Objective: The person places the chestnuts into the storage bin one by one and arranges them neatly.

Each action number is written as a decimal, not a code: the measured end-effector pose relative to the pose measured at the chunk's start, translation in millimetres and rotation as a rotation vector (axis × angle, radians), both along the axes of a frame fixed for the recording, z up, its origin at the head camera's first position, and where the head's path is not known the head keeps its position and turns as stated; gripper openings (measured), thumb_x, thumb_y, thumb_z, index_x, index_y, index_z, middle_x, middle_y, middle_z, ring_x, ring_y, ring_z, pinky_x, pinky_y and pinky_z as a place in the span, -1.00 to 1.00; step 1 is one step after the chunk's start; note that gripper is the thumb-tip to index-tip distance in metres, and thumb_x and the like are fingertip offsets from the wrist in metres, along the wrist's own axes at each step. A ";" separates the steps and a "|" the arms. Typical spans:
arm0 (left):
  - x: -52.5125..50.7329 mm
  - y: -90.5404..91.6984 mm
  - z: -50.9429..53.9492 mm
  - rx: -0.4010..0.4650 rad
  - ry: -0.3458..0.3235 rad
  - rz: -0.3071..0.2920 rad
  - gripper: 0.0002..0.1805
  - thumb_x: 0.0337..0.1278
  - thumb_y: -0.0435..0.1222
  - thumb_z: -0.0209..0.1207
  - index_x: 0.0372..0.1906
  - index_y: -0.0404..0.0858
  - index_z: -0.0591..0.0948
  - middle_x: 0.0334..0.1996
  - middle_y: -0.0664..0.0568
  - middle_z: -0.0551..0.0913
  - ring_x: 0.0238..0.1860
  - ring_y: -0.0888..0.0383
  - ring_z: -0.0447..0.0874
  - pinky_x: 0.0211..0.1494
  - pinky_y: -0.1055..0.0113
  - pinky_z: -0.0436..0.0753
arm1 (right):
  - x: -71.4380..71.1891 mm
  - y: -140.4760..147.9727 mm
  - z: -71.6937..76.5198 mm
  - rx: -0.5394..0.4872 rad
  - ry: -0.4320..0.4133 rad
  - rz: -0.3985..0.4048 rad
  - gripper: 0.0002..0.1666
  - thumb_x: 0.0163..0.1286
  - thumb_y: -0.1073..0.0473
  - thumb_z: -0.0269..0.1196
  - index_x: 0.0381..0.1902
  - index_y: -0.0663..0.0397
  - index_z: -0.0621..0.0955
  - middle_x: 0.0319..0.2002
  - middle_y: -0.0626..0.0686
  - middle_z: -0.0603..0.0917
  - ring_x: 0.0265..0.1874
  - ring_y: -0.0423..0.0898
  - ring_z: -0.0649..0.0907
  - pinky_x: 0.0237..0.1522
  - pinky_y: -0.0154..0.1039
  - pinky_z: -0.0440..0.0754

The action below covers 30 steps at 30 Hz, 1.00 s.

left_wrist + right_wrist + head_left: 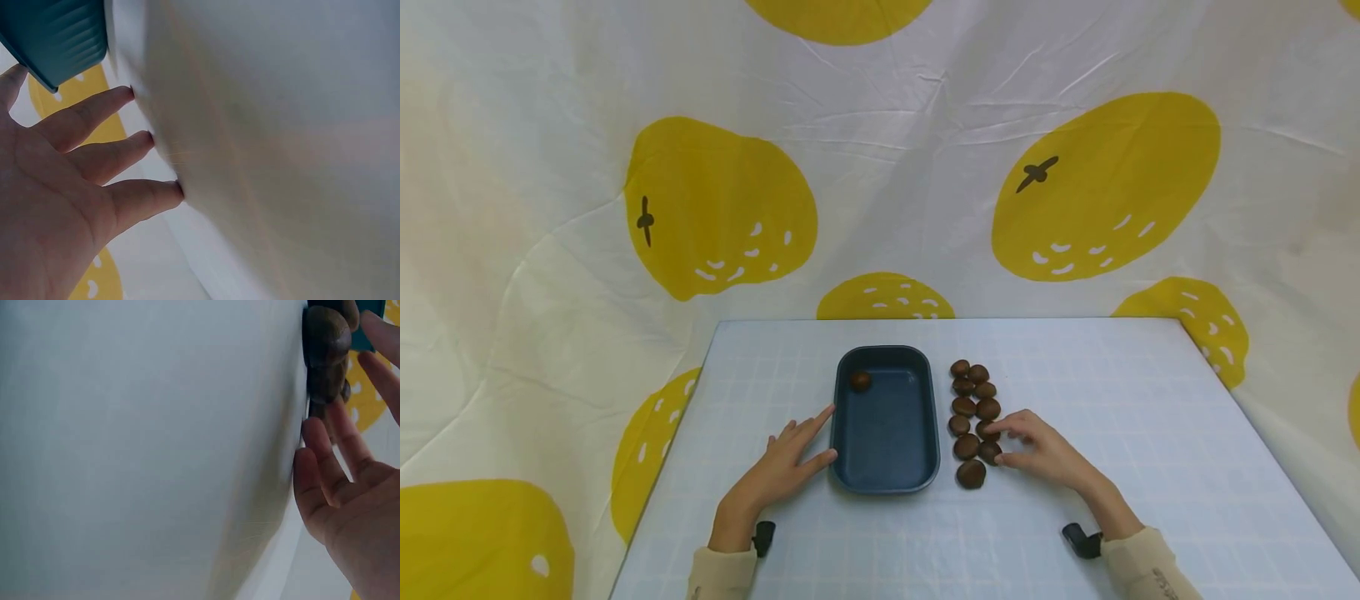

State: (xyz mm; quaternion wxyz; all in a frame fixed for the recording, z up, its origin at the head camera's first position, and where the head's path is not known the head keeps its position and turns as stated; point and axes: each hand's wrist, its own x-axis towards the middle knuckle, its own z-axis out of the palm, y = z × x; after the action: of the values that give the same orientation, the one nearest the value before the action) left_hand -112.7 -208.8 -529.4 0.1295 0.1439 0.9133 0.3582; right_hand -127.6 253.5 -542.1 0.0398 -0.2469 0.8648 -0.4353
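A dark blue tray (886,487) lies on the table with one brown chestnut (861,381) in its upper left part. My left hand (780,468) is spread at the tray's left side, index finger and thumb at its rim; in the left wrist view the other fingertips of the left hand (81,162) rest on the table. Right of the tray, several chestnuts (972,474) stand in two columns. My right hand (1047,452) has its thumb and index finger at the lower chestnuts of the right column, gripping none visibly. The right wrist view shows this hand (356,494) beside chestnuts (328,337).
The white table (1075,358) reaches back to a hanging cloth (910,208) with yellow fruit prints. Black wrist devices (1081,542) are worn at both wrists, below light sleeves.
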 end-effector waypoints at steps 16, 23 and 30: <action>-0.1 1.5 2.9 -0.017 -0.024 0.012 -0.16 0.27 0.31 0.07 0.58 0.33 0.06 0.53 0.13 0.16 0.51 -0.39 -0.17 0.32 -0.52 -0.25 | -1.3 0.7 -10.3 0.135 0.074 0.065 -0.43 0.02 0.29 0.56 0.04 -0.16 0.72 -0.01 -0.04 0.47 0.01 -0.10 0.42 0.02 -0.03 0.46; -1.7 2.1 2.9 -0.021 -0.017 0.013 -0.17 0.28 0.29 0.08 0.58 0.31 0.07 0.53 0.13 0.17 0.51 -0.41 -0.16 0.32 -0.52 -0.23 | -0.3 0.9 -9.8 0.147 0.099 0.071 -0.45 0.02 0.30 0.55 0.03 -0.11 0.73 0.02 0.03 0.46 0.03 0.00 0.42 -0.01 -0.02 0.46; 0.0 2.0 1.4 -0.001 0.001 -0.001 -0.18 0.31 0.26 0.09 0.59 0.26 0.08 0.54 0.08 0.16 0.49 -0.44 -0.16 0.30 -0.54 -0.25 | 0.6 1.3 -8.6 0.176 0.074 0.067 -0.44 -0.01 0.31 0.56 0.01 -0.13 0.74 0.05 0.06 0.46 0.07 0.02 0.40 0.03 0.04 0.47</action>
State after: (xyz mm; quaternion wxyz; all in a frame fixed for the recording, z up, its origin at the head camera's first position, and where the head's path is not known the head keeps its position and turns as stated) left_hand -112.7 -206.8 -528.0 0.1291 0.1445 0.9136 0.3575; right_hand -127.0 254.8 -550.7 0.0440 -0.2873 0.8918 -0.3466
